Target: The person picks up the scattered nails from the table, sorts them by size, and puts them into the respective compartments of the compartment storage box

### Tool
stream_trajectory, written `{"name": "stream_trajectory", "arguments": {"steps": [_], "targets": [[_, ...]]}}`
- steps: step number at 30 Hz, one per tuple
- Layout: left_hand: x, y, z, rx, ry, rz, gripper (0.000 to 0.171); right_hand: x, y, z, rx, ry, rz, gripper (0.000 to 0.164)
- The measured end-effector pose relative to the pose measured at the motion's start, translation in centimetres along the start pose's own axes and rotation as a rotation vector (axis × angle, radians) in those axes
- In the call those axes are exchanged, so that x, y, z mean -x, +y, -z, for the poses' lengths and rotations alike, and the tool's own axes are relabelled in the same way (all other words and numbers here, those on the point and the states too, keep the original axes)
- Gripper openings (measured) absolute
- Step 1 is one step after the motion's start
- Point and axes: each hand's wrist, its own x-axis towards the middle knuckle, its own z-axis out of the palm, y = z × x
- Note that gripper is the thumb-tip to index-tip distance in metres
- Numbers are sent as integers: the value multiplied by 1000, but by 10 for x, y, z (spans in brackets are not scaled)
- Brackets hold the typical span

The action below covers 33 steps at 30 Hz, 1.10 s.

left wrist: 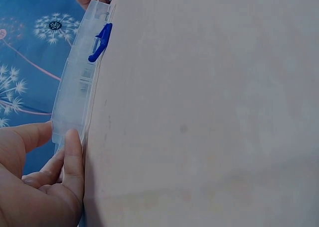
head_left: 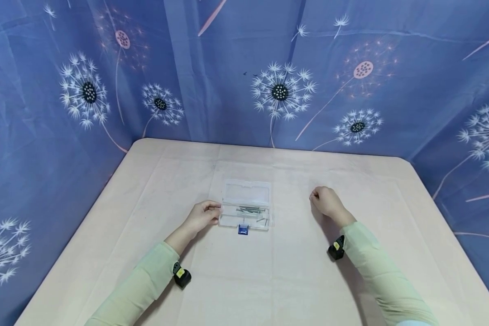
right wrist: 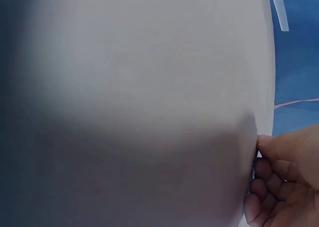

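Observation:
A clear plastic storage box [head_left: 244, 220] lies with its lid [head_left: 246, 192] tipped back. Thin metal pins that look like nails [head_left: 250, 210] fill part of the rear compartment, and a few short ones [head_left: 262, 220] lie in the front right one. Its blue latch [head_left: 242, 229] hangs open at the front. My left hand [head_left: 202, 216] holds the box's left end between thumb and fingers, also seen in the left wrist view. Right of the box, apart from it, my right hand [head_left: 327, 201] rests on the table with curled fingers; whether anything small is between the fingertips is hidden.
The table [head_left: 228, 280] has a pale pink cover with faint creases and rounded far corners. Blue curtains [head_left: 228, 68] with dandelion prints hang behind it and at both sides. A small black camera [head_left: 182, 276] sits on each wrist.

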Motion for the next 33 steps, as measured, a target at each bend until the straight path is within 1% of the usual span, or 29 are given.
{"name": "stream_trajectory", "arguments": {"steps": [3,5,8,12,14,18,21,25,33], "targets": [[-1,-1,0,4,1,-1,31,-1,-2,2,38,-19,28,15],[-1,-2,0,8,-1,-5,31,-1,-2,3,36,-37,20,16],[-1,-2,0,11,-4,-12,31,1,-3,6,-15,-59,-3,17],[0,-1,1,4,-4,-9,32,5,-2,9,-96,-54,-24,17],[0,0,1,-1,-1,-8,32,6,-3,8,-120,-29,-21,15],[2,2,1,-4,5,-5,32,10,-7,5,-162,28,11,11],[2,2,1,4,4,-3,32,12,-15,4,-199,63,43,9],[1,1,0,7,2,1,32,14,-27,4,-245,90,69,7],[-2,0,-1,-5,11,-11,31,19,-50,0,-319,140,100,3]]}}
